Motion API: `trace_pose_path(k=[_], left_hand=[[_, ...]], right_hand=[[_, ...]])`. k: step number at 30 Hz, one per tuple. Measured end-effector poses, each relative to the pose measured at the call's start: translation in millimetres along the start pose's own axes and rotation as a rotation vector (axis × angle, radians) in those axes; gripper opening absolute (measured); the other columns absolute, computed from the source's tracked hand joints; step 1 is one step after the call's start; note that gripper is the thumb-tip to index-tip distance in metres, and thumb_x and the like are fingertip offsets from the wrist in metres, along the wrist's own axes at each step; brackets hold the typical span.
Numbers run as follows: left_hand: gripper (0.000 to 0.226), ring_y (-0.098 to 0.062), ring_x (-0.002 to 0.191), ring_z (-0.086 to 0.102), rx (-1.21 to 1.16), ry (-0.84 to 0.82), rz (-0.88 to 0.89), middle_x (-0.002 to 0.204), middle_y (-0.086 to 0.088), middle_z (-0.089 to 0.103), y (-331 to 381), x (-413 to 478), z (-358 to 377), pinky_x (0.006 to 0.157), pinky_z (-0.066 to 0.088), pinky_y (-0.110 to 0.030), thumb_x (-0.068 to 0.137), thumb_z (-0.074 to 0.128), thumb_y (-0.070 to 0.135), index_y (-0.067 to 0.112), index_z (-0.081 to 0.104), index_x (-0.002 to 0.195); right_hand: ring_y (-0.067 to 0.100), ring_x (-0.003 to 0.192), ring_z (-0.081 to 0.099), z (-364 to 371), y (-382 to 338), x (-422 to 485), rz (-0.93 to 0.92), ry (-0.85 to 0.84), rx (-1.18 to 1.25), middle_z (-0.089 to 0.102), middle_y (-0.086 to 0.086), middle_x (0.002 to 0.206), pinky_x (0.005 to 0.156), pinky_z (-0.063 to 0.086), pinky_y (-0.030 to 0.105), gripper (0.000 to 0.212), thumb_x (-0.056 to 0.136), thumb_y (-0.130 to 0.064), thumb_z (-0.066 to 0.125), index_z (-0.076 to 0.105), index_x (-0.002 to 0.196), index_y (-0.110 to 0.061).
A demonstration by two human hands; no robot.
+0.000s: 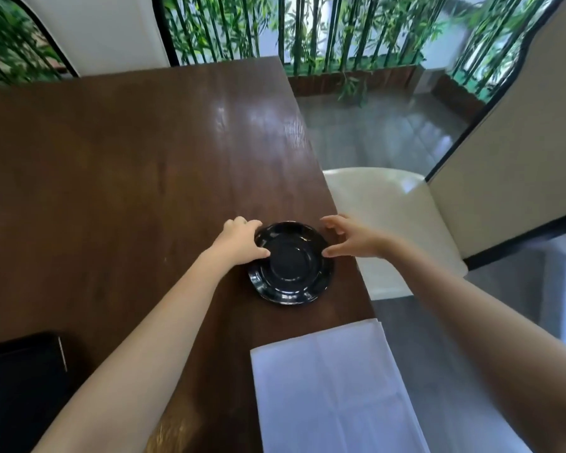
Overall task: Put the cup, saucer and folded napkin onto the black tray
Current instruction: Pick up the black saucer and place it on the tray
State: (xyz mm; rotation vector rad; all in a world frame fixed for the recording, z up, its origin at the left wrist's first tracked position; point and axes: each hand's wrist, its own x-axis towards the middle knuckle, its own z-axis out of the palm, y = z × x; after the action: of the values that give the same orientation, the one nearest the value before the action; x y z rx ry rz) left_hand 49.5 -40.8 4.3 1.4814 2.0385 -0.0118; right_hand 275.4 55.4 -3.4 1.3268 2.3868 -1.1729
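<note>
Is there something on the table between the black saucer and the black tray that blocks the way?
Nothing visible does. The saucer sits near the table's right edge; the tray lies at the near left. Only bare table and the person's own left forearm lie between. The left hand touches the saucer's rim.

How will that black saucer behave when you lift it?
The saucer looks glazed and glossy, so probably slick under the fingers. It seems rigid ceramic, likely chippable if knocked. Its shallow rim sits flat on the table, so getting underneath may need a tilt.
</note>
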Motion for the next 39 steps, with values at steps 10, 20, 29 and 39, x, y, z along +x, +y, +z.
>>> trace_pose_path(k=[10,20,29,39], left_hand=[[0.063,-0.031,0.110,0.049,-0.180,0.053,-0.029,0.129,-0.014,0.040,-13,-12,30,0.088,0.046,-0.040,0.087,0.060,0.028,0.026,0.026,0.141],[0.046,-0.018,0.063,0.068,-0.538,0.085,-0.016,0.107,0.005,0.054,-23,-23,34,0.045,0.055,-0.023,0.087,0.059,0.008,0.021,0.046,0.130],[0.039,-0.018,0.076,0.065,-0.814,0.164,-0.048,0.095,0.006,0.058,-22,-36,21,0.043,0.054,-0.023,0.087,0.060,0.004,0.017,0.053,0.123],[0.030,-0.021,0.088,0.064,-0.975,0.334,-0.004,0.101,-0.003,0.063,-43,-81,-39,0.055,0.060,-0.036,0.090,0.053,0.003,0.018,0.058,0.116]], right_hand=[[0.019,0.102,0.042,28,-3,0,-0.105,0.092,0.043,0.036,0.002,0.111,0.100,0.038,0.032,0.062,0.080,-0.014,0.068,0.042,0.135,-0.022],[0.019,0.106,0.048,34,-7,-2,-0.147,0.155,0.097,0.051,-0.004,0.102,0.095,0.039,0.037,0.050,0.079,-0.005,0.065,0.053,0.125,-0.021],[0.023,0.107,0.062,18,-28,-11,-0.069,0.212,0.393,0.068,0.006,0.115,0.097,0.049,0.045,0.057,0.077,0.007,0.063,0.056,0.128,-0.017],[0.022,0.095,0.066,-18,-107,-18,-0.204,0.233,0.424,0.068,0.012,0.111,0.093,0.052,0.044,0.055,0.078,0.011,0.060,0.056,0.128,-0.012]])
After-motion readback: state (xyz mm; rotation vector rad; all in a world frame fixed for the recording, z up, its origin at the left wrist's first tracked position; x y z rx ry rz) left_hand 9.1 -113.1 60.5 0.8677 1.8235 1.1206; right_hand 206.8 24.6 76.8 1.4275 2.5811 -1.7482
